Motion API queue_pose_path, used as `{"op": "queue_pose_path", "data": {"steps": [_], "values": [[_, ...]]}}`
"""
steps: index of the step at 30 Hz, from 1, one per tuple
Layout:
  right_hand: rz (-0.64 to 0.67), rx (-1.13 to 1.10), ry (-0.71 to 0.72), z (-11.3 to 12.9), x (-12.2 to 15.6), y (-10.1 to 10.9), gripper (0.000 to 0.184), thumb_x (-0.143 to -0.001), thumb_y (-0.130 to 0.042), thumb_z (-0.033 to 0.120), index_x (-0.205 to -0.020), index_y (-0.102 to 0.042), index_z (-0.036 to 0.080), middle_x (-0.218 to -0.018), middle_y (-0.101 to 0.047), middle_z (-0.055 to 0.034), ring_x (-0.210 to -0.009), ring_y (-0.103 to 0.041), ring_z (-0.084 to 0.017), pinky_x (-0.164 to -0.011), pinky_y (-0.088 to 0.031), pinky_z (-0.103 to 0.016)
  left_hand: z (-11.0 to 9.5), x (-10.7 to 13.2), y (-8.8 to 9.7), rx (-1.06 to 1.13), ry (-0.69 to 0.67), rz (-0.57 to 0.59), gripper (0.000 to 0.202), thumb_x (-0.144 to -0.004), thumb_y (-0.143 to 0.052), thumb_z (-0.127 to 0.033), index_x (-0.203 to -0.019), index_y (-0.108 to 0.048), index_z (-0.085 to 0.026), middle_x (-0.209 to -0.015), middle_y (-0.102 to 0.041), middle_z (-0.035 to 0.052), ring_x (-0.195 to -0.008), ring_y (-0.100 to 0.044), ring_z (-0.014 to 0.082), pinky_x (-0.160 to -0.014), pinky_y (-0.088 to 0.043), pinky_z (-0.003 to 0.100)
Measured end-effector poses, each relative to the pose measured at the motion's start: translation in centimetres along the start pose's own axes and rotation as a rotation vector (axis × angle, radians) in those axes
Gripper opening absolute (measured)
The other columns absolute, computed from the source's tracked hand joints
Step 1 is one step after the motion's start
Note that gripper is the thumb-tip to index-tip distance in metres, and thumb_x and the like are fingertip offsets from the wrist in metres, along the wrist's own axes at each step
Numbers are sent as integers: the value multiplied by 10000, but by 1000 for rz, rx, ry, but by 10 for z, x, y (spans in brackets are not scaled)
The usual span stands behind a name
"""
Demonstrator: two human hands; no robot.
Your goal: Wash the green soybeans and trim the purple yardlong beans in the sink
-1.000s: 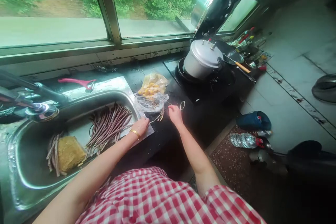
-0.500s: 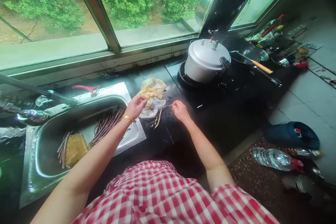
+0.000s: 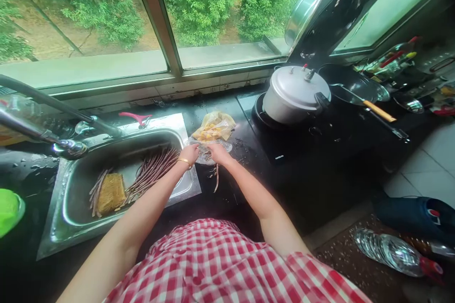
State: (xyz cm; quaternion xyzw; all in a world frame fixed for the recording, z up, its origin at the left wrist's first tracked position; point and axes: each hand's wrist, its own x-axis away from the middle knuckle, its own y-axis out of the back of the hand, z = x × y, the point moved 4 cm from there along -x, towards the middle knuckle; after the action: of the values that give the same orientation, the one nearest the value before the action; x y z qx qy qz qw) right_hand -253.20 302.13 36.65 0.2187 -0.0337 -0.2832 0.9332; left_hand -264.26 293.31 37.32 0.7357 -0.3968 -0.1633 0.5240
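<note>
My left hand (image 3: 189, 154) and my right hand (image 3: 218, 154) are close together, both with fingers closed in a pinch. Whatever lies between the fingers is too small to make out. Under and just behind them is a crumpled clear plastic bag (image 3: 204, 156) with bits of scrap on it. A yellowish plastic bag (image 3: 216, 128) with orange-yellow pieces sits behind that. One split bean pod (image 3: 216, 180) lies on the counter below my right hand. To the left, long purple beans (image 3: 156, 170) lie in the steel sink (image 3: 66, 203).
In the sink lies a brownish-yellow block (image 3: 111, 193). A pink peeler (image 3: 137, 117) rests on the sink's back rim, near the faucet (image 3: 69, 148). A pressure cooker (image 3: 295, 92) and a wok (image 3: 341, 83) stand on the stove at right. Bottles (image 3: 394, 251) lie on the floor.
My right hand has moved left, close to my left hand, and the thin strand it held out is no longer visible. The view has shifted left, showing a green bowl-like object.
</note>
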Motion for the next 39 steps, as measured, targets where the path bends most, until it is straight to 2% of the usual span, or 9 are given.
{"op": "queue_pose_path", "data": {"steps": [5, 9, 13, 20, 22, 28, 32, 36, 39], "values": [[-225, 255, 11, -14, 38, 34, 187, -856, -408, 210, -897, -587, 176, -948, -598, -83, -922, -543, -183, -863, -384, -301, -5, 19, 3, -94, -227, -99, 306, -843, -416, -255, -1081, -597, -192, -1070, -587, 101, -999, -551, 226, -871, -407, 312], [-13, 492, -197, -37, 80, 3, 272, -816, -512, 417, -818, -578, 153, -830, -595, -112, -811, -568, -222, -747, -419, -321, -10, 52, -32, -207, -339, 155, 268, -869, -386, -302, -936, -619, -186, -899, -606, 86, -909, -577, 223, -825, -423, 317], [51, 561, -259, -52, 94, -17, 178, -850, -455, 258, -920, -559, 133, -909, -591, -136, -848, -571, -220, -753, -418, -315, -11, 68, -67, -303, -254, 255, 348, -831, -486, -332, -1149, -511, -194, -1108, -531, 104, -940, -581, 226, -809, -434, 321], [-106, 654, -231, -57, 85, 47, 184, -842, -467, 205, -993, -549, 140, -990, -539, -136, -924, -523, -227, -808, -402, -328, -29, 63, -82, -344, -274, 266, 471, -805, -539, -360, -1230, -419, -195, -1162, -452, 116, -902, -604, 233, -781, -447, 320], [-72, 603, -154, -54, 86, 41, 169, -853, -448, 202, -970, -559, 150, -976, -530, -116, -938, -513, -211, -833, -396, -319, -27, 65, -83, -347, -296, 272, 478, -805, -542, -344, -1237, -411, -186, -1157, -448, 118, -913, -601, 235, -787, -447, 316], [108, 483, -25, -47, 89, -18, 270, -779, -562, 191, -1040, -519, 137, -1028, -489, -114, -968, -493, -212, -843, -408, -330, -16, 72, -85, -315, -247, 267, 469, -801, -533, -253, -1244, -408, -162, -1132, -458, 128, -907, -601, 221, -779, -449, 307], [82, 464, -132, -51, 87, -35, 208, -841, -394, 124, -966, -560, 137, -967, -537, -116, -883, -530, -196, -795, -424, -315, -17, 64, -91, -161, -192, 200, 258, -812, -456, -163, -1046, -565, -141, -1007, -558, 118, -907, -596, 222, -801, -442, 320], [-77, 238, -296, -52, 86, -35, 186, -795, -432, 102, -870, -593, 157, -893, -590, -81, -821, -553, -174, -777, -435, -297, -10, 58, -96, 245, -1, 171, 197, -766, -486, -153, -911, -619, -148, -817, -638, 65, -788, -611, 186, -748, -472, 305], [-203, 22, -216, -37, 77, -28, 180, -767, -446, 98, -827, -597, 176, -839, -606, -40, -795, -562, -155, -769, -449, -286, -8, 54, -82, 533, 14, 154, 237, -763, -477, -171, -954, -610, -130, -791, -650, 50, -708, -610, 158, -689, -494, 289]]}}
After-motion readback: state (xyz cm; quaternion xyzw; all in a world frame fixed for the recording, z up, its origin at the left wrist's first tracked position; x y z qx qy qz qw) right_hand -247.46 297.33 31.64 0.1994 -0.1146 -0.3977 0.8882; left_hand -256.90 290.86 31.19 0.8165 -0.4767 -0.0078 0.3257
